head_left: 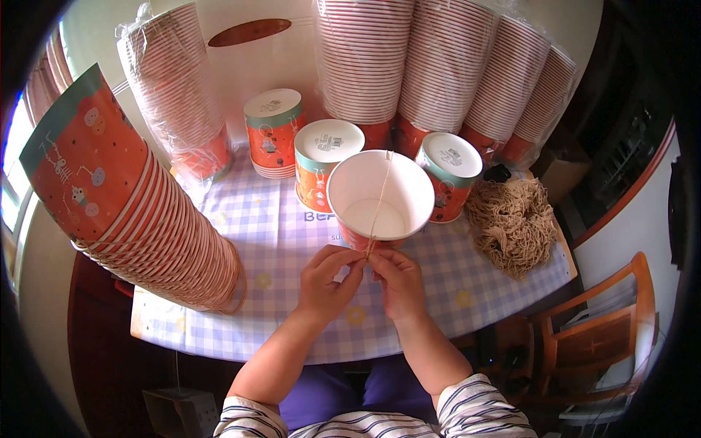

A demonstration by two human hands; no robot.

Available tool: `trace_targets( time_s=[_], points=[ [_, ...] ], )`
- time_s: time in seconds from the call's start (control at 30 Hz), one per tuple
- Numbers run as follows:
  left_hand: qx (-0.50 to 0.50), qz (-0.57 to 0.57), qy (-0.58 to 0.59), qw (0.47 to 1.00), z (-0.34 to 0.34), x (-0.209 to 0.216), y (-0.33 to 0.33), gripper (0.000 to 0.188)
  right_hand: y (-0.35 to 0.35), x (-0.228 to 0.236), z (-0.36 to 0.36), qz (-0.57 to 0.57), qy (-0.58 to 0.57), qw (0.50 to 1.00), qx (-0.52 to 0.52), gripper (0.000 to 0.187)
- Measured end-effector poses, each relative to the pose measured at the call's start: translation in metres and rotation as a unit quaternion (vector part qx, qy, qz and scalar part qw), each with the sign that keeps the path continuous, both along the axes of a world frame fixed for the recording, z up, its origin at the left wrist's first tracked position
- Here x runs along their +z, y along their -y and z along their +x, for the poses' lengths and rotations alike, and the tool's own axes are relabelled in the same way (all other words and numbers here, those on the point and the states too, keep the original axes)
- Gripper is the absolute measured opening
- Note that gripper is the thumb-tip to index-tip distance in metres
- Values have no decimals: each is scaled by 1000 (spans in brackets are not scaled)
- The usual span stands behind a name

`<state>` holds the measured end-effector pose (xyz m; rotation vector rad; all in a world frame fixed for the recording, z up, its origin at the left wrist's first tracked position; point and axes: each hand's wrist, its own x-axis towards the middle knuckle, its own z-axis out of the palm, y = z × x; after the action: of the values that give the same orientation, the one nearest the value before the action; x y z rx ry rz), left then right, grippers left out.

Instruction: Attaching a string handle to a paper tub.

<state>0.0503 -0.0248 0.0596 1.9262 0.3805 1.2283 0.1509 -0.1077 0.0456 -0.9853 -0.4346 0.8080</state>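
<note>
While an open tub (358, 191), white inside, is standing upright on the checked tablecloth (274, 252), a thin string (381, 197) is running across its mouth from the far rim to the near one. The left hand (326, 283) is pinching the string at the near side, and the right hand (401, 285) is pinching it just beside, the 2 sets of fingertips nearly meeting; they are probably gripping so closely to control the strand and hold it taut. The tub is facing mouth up, perhaps so its whole rim is lying within reach. Around it, 3 upside-down tubs or short stacks (328, 157) are showing their bases. To the right, a heap of tan string (515, 226) is lying loose, seemingly placed for easy picking. At the left, a slanting nested stack (157, 226) is showing string among its rims. Behind, 4 plastic-wrapped stacks (363, 58) are standing rightward and 1 wrapped stack (171, 87) leftward, likely nested to save room.
</note>
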Motion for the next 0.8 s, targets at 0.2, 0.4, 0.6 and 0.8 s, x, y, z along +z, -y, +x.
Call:
trace_targets(
  time_s=[0.2,0.4,0.6,0.8],
  points=[
    [-30,-105,-36,993,-3,-8,-4,8,0,10,-2,-12,-23,1000,-8,14],
    [-162,-267,-65,948,-5,-13,-8,6,-2,13,-6,-29,0,999,17,16],
    [-182,-366,-3,913,-5,-9,-10,5,-3,7,-3,-2,0,1000,-3,9],
    [-180,-405,48,895,-4,-10,-17,6,-3,6,-2,-27,18,999,-15,7]
  ],
)
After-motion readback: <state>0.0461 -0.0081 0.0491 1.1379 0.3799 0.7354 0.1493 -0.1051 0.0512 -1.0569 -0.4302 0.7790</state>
